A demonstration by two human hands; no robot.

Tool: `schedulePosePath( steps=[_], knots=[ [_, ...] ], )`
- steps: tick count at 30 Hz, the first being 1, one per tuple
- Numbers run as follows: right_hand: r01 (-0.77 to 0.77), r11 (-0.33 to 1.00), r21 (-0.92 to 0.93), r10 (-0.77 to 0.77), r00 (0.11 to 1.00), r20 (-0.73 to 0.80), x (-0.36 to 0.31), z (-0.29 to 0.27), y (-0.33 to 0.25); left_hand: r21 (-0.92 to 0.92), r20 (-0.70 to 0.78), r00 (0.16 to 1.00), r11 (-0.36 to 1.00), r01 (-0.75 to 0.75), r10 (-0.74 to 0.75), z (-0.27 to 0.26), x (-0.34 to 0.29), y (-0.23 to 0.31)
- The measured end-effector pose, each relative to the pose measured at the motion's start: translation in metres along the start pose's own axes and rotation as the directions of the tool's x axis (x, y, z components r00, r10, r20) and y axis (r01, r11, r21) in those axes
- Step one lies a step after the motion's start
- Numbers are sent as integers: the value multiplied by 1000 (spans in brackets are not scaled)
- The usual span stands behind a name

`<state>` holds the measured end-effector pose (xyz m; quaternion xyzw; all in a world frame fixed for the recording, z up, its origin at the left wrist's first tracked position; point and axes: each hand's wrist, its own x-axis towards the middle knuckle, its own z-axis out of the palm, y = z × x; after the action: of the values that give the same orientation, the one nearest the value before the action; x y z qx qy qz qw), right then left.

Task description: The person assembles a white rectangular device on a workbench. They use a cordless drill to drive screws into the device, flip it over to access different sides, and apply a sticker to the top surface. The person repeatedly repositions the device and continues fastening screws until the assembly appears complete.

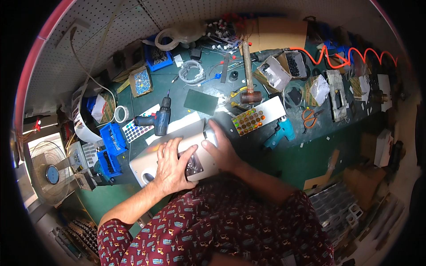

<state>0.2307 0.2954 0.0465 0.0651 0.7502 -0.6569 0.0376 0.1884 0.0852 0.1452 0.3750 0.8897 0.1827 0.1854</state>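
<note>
Steadying a pale metal casing (145, 163) at the near side of the bench (266, 166), close against the wearer's shirt, looks to be the step in hand. Left hand (170, 166): palm down on the upper face, fingers lightly spread, thumb angled out beside the dark recessed panel (194, 165). Right hand (220, 150): at the far right corner, thumb and fingers parted about a light grey part (210, 136); cannot tell whether it is pinched or merely touched, nor whether it belongs to the casing.

Technique notes, by judgement:
1. Press with the flat of the left hand, spreading the load; fingertips alone may mark the finish.
2. Hold the left thumb clear of the panel's edge, which could be sharp.
3. Let the bench bear the weight before the right hand works the corner; from this view, support underneath cannot be confirmed.
4. Allow room for turning: the blue drill (162, 120) lies just beyond the casing, and a sheet of gold dots (249, 122) lies to the right; a swung corner could catch either
</note>
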Motion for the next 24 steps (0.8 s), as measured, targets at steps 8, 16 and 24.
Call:
schedulePosePath(
  steps=[8,16,24],
  knots=[
    [-39,996,75,39,999,5,12,0,5,26,-22,1000,1000,-8,9,-2,5,-1],
    [-47,999,-9,47,997,60,7,0,-7,17,-65,998,1000,-25,26,6,1,-4],
    [-103,995,-1,102,982,158,9,-6,-7,36,-81,996,999,-28,31,10,-1,-6]
  ],
)
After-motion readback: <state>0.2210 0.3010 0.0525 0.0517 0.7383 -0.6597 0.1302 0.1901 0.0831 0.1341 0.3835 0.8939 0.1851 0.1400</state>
